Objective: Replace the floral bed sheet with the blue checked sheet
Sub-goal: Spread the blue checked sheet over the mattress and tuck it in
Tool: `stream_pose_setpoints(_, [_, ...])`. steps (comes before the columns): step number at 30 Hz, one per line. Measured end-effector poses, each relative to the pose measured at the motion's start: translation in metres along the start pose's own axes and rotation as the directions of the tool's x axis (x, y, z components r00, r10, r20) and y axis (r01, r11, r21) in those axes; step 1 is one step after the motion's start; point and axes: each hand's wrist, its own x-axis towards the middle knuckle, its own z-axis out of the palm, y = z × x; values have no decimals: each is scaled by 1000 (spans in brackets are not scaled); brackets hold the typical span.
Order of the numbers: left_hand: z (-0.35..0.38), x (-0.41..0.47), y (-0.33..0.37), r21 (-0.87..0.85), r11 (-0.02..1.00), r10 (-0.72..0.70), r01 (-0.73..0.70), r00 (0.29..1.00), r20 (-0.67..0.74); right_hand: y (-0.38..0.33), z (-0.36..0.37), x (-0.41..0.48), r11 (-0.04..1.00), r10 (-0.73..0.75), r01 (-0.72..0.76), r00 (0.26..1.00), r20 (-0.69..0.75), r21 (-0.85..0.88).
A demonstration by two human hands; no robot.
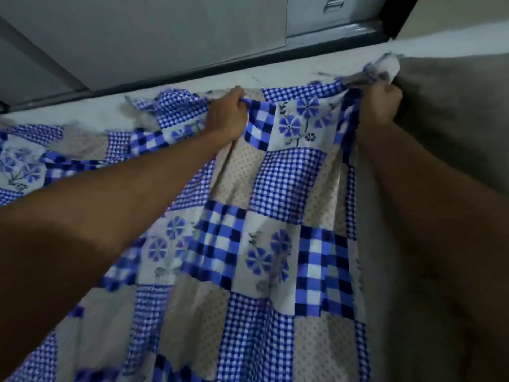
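Hands clench the far edge of the blue checked sheet [275,230]: left hand [227,117] at upper centre, right hand [378,106] at upper right. The sheet spreads across the pale mattress [440,244] toward lower left.

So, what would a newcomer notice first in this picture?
First, the blue checked sheet with flower patches, filling the middle and spread over the pale mattress. Then the left hand and right hand, each gripping its bunched far edge. A grey cabinet stands behind.
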Motion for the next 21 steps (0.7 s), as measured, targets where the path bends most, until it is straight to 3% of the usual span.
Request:
stream_pose_setpoints(2, [7, 8, 50, -169, 975, 148, -146, 989, 2, 1, 1, -3, 993, -65, 89, 962, 264, -80])
stream_pose_setpoints(4, [17, 11, 99, -253, 938, 256, -239, 966, 34, 8, 4, -7, 920, -167, 324, 833, 528, -220])
stream_pose_setpoints(6, [33, 16, 132, -299, 927, 253, -225, 966, 58, 16, 10, 0, 818, -241, 516, 707, 665, -254])
stream_pose_setpoints(7, [41, 18, 141, -314, 929, 225, -196, 973, 59, 10, 9, 1, 792, -223, 518, 738, 637, -324])
stream_pose_setpoints(9, [56, 18, 147, -354, 925, 176, -137, 981, 80, 4, 5, 19, 682, -251, 482, 860, 443, -550])
stream_pose_setpoints(11, [60, 10, 153, -463, 878, 201, -124, 972, 120, -10, -1, 33, 596, -267, 449, 893, 363, -666])
stream_pose_setpoints(13, [57, 3, 159, -565, 812, 277, -143, 948, 157, -28, -8, 41, 593, -262, 429, 903, 340, -682])
stream_pose_setpoints(15, [48, -3, 161, -579, 800, 332, -159, 921, 205, -38, -15, 52, 683, -221, 335, 942, 254, -649])
stream_pose_setpoints(17, [35, -10, 150, -414, 888, 300, -200, 934, 193, -46, -24, 61, 690, -253, 298, 953, 167, -660])
stream_pose_setpoints(19, [26, -20, 120, -64, 990, 139, -129, 973, 187, -61, -29, 58, 806, -204, 223, 974, 96, -549])
stream_pose_setpoints(21, [21, -31, 77, 282, 959, -92, 23, 968, 232, -68, -35, 48, 720, -265, 301, 952, 153, -626])
